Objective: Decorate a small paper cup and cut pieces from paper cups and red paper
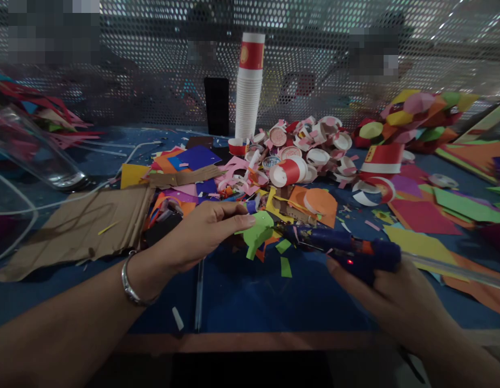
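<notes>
Between the thumb and fingers of my left hand (211,229) is a light green paper cutout (258,231) with tabs at its edge. My right hand (399,296) is wrapped around the handle of a dark blue hot glue gun (347,245). A red light glows on its side, and a clear glue stick (456,265) sticks out of its back. The gun's nozzle points left and lies close to the cutout's right edge; whether they touch I cannot tell. Small green paper scraps (286,267) lie on the table just below the nozzle.
A tall stack of paper cups (247,102) stands by the mesh screen, beside an upright black phone (217,106). Cut cup pieces (310,145) are heaped at centre. Flattened cardboard (83,226), a white cable (67,202) and a glass (35,148) lie left; coloured paper (425,215) spreads right.
</notes>
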`<control>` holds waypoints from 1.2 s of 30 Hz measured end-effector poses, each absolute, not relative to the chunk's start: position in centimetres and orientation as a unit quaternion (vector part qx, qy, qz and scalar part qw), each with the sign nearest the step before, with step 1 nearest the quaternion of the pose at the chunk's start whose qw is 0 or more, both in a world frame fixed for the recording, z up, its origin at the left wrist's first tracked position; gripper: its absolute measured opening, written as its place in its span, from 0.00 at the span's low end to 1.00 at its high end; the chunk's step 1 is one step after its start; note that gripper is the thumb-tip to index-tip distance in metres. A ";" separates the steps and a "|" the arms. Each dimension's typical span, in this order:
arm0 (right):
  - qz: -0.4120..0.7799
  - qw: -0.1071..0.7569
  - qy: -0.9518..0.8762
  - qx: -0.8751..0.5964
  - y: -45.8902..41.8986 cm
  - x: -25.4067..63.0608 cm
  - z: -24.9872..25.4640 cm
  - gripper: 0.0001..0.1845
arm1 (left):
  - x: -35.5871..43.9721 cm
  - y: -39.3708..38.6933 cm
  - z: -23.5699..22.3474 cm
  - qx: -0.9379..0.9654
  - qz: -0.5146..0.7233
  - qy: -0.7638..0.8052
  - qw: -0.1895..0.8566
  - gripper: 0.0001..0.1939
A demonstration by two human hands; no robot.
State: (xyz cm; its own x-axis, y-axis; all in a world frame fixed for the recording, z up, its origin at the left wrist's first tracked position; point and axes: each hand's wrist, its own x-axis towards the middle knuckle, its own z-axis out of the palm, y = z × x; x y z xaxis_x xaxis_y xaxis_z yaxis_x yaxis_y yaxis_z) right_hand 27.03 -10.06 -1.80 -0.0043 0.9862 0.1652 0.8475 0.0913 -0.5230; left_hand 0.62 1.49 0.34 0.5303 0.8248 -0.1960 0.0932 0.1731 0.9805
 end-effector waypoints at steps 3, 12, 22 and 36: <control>0.135 0.258 -0.684 -0.669 -9.7 27.2 -1.2 0.20 | 0.6 1.5 0.4 0.551 0.288 0.391 0.679 0.10; 0.246 0.173 -0.616 -0.729 -4.8 30.3 0.2 0.31 | 0.5 2.5 -0.3 0.457 0.364 0.381 0.716 0.09; 0.050 0.122 -0.641 -0.756 -4.0 31.7 -0.9 0.26 | 0.8 2.3 0.2 0.453 0.359 0.396 0.713 0.07; 0.135 0.081 -0.845 -0.511 -6.3 24.8 -0.9 0.09 | 0.4 2.9 -0.3 0.479 0.364 0.384 0.701 0.11</control>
State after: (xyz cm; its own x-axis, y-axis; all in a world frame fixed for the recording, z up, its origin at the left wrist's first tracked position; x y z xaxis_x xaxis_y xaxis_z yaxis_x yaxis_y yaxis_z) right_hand 24.83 -6.27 -0.88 -0.4643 0.8857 -0.0011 0.8419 0.4410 -0.3109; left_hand 0.41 2.87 -0.31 0.4403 0.8777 -0.1889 -0.1430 0.2763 0.9504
